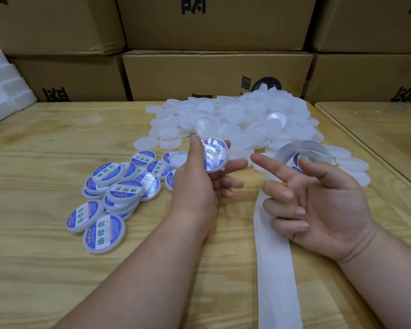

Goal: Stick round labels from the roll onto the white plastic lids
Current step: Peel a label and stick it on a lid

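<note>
From the head view, I see the left hand [201, 179] pinching a labelled lid [215, 154] by its rim, thumb on the near-left edge and fingers beneath, lifted above the table [57, 269]. The label on it is blurred, so I cannot tell whether it lies flat. My right hand [318, 205] is palm up, forefinger and thumb extended, the other fingers loosely curled over the empty backing strip [275, 269], which runs under it to the roll [304, 154] just behind. I judge this lid finished: I would set it on the labelled pile [114, 193] at left (not among the bare lids [235, 119] behind), then peel the next label cleanly.
</note>
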Available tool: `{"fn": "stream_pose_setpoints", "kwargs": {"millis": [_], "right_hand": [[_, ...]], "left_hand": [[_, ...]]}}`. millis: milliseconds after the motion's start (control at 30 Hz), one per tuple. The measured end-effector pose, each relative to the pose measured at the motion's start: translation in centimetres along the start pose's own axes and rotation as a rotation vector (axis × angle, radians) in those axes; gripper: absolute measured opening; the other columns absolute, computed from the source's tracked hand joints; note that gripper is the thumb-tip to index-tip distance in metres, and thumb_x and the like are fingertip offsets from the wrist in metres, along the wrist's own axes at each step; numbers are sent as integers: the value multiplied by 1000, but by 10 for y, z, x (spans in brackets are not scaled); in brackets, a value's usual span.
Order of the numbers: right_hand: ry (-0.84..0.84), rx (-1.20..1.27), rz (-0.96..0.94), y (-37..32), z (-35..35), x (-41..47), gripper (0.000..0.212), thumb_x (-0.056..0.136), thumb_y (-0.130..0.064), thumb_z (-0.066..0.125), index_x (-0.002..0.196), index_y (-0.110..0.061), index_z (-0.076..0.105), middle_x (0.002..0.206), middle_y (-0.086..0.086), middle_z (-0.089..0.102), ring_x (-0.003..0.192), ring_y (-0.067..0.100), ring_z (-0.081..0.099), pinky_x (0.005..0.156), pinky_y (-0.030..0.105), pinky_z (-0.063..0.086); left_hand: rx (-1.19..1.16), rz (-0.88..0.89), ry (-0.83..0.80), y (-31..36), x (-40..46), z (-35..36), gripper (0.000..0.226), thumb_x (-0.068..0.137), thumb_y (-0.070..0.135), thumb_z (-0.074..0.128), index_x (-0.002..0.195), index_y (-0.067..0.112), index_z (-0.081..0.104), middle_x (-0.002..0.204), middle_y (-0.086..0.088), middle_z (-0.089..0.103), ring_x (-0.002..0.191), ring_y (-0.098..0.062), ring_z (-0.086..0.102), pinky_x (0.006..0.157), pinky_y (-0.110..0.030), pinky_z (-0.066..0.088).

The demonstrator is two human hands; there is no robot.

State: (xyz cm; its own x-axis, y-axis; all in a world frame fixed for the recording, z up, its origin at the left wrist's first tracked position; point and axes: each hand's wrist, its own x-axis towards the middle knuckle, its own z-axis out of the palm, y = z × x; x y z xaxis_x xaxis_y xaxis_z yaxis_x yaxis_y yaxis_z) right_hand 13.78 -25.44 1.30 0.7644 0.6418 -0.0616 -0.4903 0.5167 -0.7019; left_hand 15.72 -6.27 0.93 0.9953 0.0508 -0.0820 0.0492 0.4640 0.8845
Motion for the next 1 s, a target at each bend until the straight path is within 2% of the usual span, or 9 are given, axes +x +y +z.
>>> {"fn": "stream_pose_setpoints", "kwargs": {"millis": [67, 133, 333, 467, 600, 667, 800, 900, 1000], "right_hand": [[13, -1, -14, 0, -1, 0, 71, 76, -37, 74, 142, -17, 58, 70, 1, 49, 53, 13, 27, 43, 23, 22], [17, 5, -20, 0, -2, 0, 70, 75, -36, 75, 140, -17, 59, 70, 1, 48, 53, 13, 27, 42, 23, 22], [40, 2, -48, 1, -4, 2, 62, 75, -38, 74, 132, -16, 65, 70, 0, 47, 50, 12, 35, 40, 23, 25], [45, 19, -63, 0, -6, 2, 57, 78, -38, 69, 131, -16, 66, 70, -1, 46, 51, 12, 37, 41, 23, 25], [44, 32, -70, 0, -5, 3, 54, 79, -38, 69, 128, -16, 67, 70, -1, 47, 51, 11, 38, 41, 23, 26], [66, 36, -80, 0, -4, 3, 52, 78, -39, 68, 125, -15, 69, 69, -2, 46, 50, 11, 37, 41, 23, 24], [161, 26, -134, 1, 0, 3, 39, 80, -39, 61, 108, -14, 71, 66, -2, 42, 47, 10, 32, 40, 23, 19], [318, -71, -296, 4, 4, 5, 18, 83, -33, 55, 82, -17, 65, 59, -2, 37, 43, 10, 26, 37, 20, 17], [551, -262, -513, 11, 5, 8, 21, 83, -20, 54, 62, -19, 52, 51, -1, 33, 40, 10, 24, 37, 19, 17]], "left_hand": [[-14, -9, 25, 0, 1, 1, 65, 99, 70, 32, 90, 29, 81, 55, 0, 63, 38, -14, 45, 39, -20, 35], [-40, -8, 69, -1, 2, 2, 59, 100, 66, 39, 90, 24, 79, 52, 2, 56, 38, -13, 38, 40, -20, 33], [-335, -1, 132, 5, 3, 1, 16, 102, 31, 58, 111, 17, 61, 97, 2, 79, 60, -9, 67, 51, -20, 52], [-545, 5, 174, 8, 6, -4, 15, 99, 16, 61, 114, 12, 62, 125, 0, 73, 102, -17, 75, 83, -30, 58], [-589, -25, 118, 8, 6, -5, 29, 100, 13, 57, 129, 13, 52, 130, -9, 69, 110, -22, 72, 86, -36, 59], [-445, 3, 76, 4, 4, -1, 34, 100, 14, 57, 134, 14, 52, 125, -8, 72, 108, -21, 73, 82, -34, 59], [409, 286, -7, -14, -10, 10, 47, 97, 6, 55, 133, 35, 55, 118, 14, 73, 104, -3, 68, 89, -19, 52], [1029, 465, -128, -26, -15, 13, 62, 91, 9, 51, 147, 35, 45, 139, 14, 58, 119, -7, 57, 100, -16, 39], [1200, 403, -140, -30, -14, 11, 74, 89, 13, 51, 156, 33, 29, 156, 9, 39, 142, -10, 35, 111, -21, 28]]}}
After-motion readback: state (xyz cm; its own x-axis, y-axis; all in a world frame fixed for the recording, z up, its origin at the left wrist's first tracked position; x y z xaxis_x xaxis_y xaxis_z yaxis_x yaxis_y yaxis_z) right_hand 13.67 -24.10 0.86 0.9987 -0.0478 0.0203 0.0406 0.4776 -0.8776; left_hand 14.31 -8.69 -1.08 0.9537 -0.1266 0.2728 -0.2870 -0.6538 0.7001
